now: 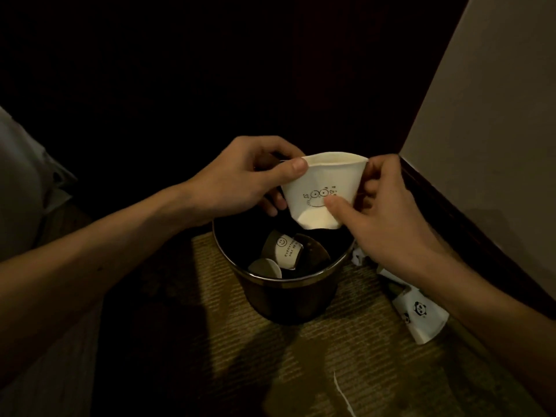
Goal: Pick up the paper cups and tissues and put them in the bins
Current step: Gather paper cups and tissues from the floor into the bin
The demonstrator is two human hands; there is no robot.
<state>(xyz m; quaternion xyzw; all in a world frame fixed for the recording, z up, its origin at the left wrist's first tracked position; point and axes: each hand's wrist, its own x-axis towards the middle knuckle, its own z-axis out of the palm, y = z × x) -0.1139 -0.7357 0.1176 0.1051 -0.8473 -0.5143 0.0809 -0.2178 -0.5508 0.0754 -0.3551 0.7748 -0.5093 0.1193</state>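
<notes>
A flattened white paper cup [316, 188] with a cartoon face hangs just above the dark round bin [282, 299]. My left hand [249, 179] pinches the cup's rim at its left corner, and my right hand [388, 212] grips its right side, thumb pressed on the front. Inside the bin lie a smiley-printed cup [284, 249] and another cup [267, 267]. Another white cup with panda prints [421, 317] lies on the carpet to the right of the bin, below my right forearm.
The bin stands on ribbed olive carpet [210, 341]. A pale wall [487, 145] with dark skirting runs along the right. A white scrap [341, 392] lies on the carpet near the bottom. More white litter [359, 255] shows beside the bin. Pale bedding [21, 182] is at left.
</notes>
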